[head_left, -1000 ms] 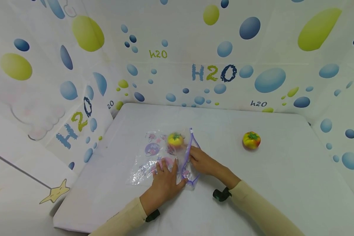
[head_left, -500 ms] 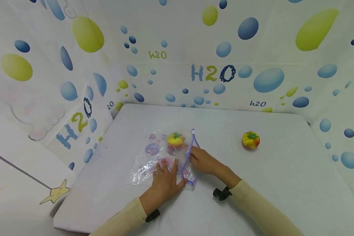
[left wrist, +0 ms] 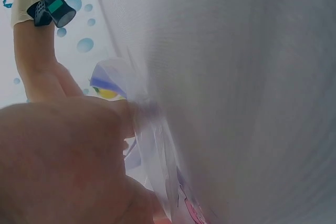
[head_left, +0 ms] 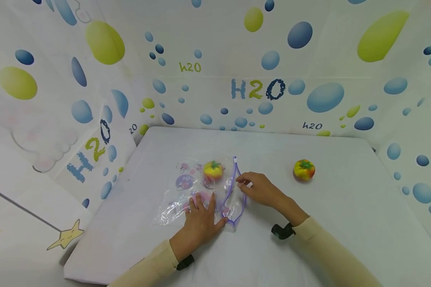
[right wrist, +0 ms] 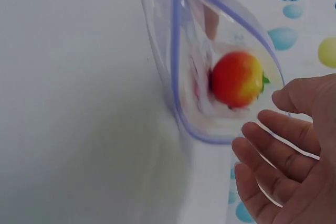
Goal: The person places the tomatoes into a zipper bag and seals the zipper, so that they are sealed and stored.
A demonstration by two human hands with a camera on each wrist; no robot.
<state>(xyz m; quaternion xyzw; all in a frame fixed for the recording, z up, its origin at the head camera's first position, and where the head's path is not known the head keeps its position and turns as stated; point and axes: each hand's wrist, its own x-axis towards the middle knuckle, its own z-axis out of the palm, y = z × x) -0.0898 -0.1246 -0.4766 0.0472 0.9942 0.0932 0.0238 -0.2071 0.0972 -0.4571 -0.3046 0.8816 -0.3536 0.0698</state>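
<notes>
A clear zip bag [head_left: 169,207] with pink and purple prints and a purple zip edge lies on the table, its mouth gaping to the right. Inside sits a yellow-red tomato [head_left: 212,170] with a green leafy top; in the right wrist view the same tomato [right wrist: 237,80] shows through the mouth. My left hand [head_left: 199,225] rests on the bag's lower part, fingers spread. My right hand [head_left: 260,190] is over the mouth's right side, its fingers [right wrist: 283,153] loosely bent around nothing. Whether it touches the zip edge is hard to tell.
A second tomato [head_left: 304,170], yellow and red, lies on the white table [head_left: 341,207] to the right of the bag. Walls printed with blue and green bubbles [head_left: 325,97] stand behind and beside the table.
My right hand has come out of the bag's mouth to the right and holds nothing. The tomato stays inside the bag. My left hand has not moved.
</notes>
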